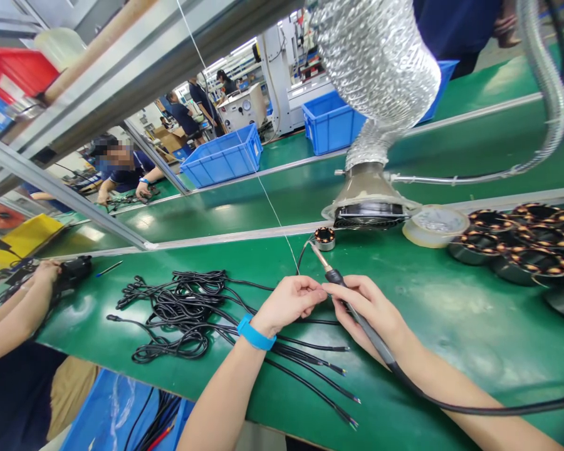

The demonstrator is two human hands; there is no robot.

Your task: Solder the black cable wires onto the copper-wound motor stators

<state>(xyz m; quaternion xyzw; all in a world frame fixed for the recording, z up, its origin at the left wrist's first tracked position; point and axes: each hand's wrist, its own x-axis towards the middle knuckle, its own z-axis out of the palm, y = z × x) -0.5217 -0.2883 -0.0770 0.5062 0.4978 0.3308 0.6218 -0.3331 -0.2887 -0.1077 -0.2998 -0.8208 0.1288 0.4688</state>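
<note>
The right hand (373, 313) grips one soldering iron (369, 331), its long axis slanting from lower right up to the tip at upper centre. One lone metal ring (326, 245) stands just beside that tip, above both hands, about equally near each; contact cannot be told. The left hand's (289, 304) fingertips are pressed together; what they pinch is unclear. One thin pale wire (276, 216) slants down to them. Left lie heaped black cables (183, 307), at least four ends pointing lower right; right, one tape roll (436, 227) and six or more rings (521, 274).
</note>
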